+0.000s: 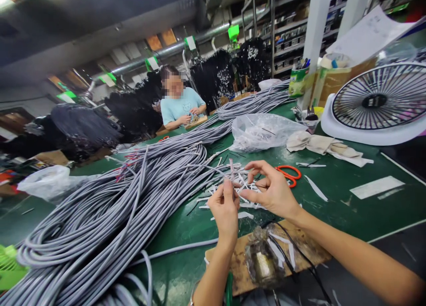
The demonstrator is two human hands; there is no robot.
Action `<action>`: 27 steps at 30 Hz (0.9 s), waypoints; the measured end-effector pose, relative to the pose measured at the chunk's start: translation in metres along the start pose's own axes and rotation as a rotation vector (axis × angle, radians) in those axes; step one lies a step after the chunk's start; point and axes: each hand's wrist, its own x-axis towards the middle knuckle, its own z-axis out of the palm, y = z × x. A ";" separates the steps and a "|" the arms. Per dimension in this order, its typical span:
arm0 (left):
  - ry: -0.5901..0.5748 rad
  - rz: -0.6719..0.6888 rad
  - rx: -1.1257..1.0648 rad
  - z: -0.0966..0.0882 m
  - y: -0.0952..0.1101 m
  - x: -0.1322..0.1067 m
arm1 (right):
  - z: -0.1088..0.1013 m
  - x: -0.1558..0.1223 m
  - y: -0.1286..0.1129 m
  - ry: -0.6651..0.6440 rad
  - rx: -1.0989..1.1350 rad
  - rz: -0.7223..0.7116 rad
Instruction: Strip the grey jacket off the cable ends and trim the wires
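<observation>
Pinching a light, stiff tuft of thin white plastic strips (241,186) between your left hand (225,213) and right hand (271,188), best held at its gathered middle, over the near edge of the green workbench (336,197).

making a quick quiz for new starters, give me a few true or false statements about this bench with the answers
The right hand holds the orange-handled scissors. False: the scissors lie on the green table beyond that hand.
The left hand is at a cluster of white strips. True.
The grey cables lie in straight, separate rows. False: they lie in heaped loops.
A white desk fan stands at the right of the table. True.
A person across the table wears a light blue top. True.
</observation>
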 end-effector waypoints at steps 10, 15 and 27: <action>-0.174 -0.064 -0.044 -0.003 -0.006 -0.001 | 0.007 0.004 0.003 0.025 0.016 0.059; -0.326 -0.045 0.094 -0.005 -0.001 -0.002 | 0.006 0.017 0.018 0.169 0.046 0.244; -0.058 0.517 0.484 -0.020 0.025 0.000 | -0.002 0.007 0.006 0.015 -0.464 -0.161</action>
